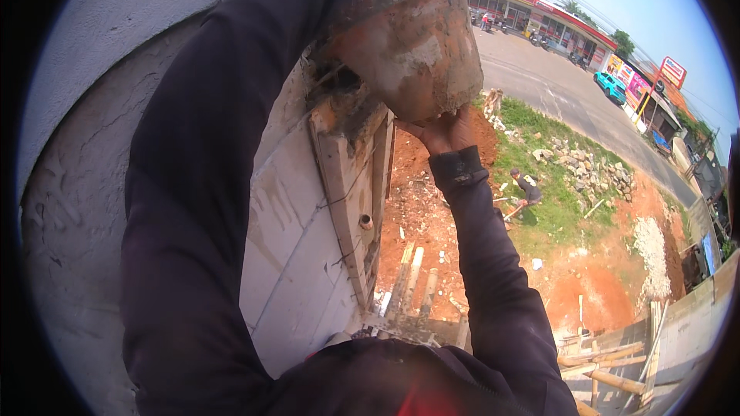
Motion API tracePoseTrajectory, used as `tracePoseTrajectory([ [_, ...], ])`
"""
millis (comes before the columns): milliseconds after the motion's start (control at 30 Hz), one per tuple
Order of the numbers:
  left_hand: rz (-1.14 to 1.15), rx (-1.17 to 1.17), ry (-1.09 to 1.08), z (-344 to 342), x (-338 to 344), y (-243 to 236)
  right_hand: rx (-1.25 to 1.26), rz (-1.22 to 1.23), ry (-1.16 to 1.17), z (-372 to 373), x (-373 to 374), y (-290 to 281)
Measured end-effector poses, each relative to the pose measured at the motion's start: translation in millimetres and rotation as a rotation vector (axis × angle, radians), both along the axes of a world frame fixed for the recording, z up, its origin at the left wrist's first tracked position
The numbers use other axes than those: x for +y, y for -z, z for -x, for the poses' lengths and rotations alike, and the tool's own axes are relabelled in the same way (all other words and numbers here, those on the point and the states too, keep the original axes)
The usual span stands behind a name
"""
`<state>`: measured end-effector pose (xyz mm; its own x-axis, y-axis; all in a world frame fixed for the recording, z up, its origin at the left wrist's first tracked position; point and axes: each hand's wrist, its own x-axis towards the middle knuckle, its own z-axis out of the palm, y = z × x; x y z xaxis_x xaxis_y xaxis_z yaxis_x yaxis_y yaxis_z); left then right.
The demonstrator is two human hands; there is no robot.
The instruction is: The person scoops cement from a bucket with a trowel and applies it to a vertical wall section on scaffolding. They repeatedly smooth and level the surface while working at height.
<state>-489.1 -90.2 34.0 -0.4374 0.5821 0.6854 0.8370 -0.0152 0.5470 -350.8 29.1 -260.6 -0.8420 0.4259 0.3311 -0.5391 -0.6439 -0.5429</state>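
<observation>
A mortar-caked, orange-brown bucket is raised in front of me, tilted so its wide rim is toward the wall side. Under its base is my right hand, palm up, the fingers curled against the bottom and partly hidden by it. My dark-sleeved left arm reaches up past the bucket's left side; the left hand itself is beyond the top of the picture. Just below the rim is the open top of a wooden formwork box, smeared with wet-looking cement. The bucket's inside does not show.
A pale block wall rises close on my left. Far below, bamboo poles stand near the wall. A person bends over a tool on the grass beside a rubble heap. More bamboo scaffolding is at lower right.
</observation>
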Motion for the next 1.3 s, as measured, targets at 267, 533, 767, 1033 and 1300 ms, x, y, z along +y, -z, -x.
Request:
tracePoseTrajectory([
  [267, 0.111, 0.272, -0.187, 16.9, 11.4, 10.1, -0.275, -0.026, 0.017, -2.1, 28.4, -40.4],
  [533, 0.148, 0.361, -0.245, 22.2, 9.8, 7.5, -0.279, -0.313, 0.197, -5.5, 17.4, -68.3],
  [767, 0.175, 0.426, -0.285, 25.9, 13.3, 4.7, -0.266, -0.375, 0.221, -6.9, 11.9, -74.0],
  [1033, 0.191, 0.475, -0.317, 32.6, 26.9, -6.9, -0.281, -0.288, 0.234, -10.3, 6.8, -83.2],
  [1300, 0.214, 0.502, -0.374, 44.6, 26.9, -7.8, -0.165, -0.348, 0.234, -5.1, -6.1, -81.2],
])
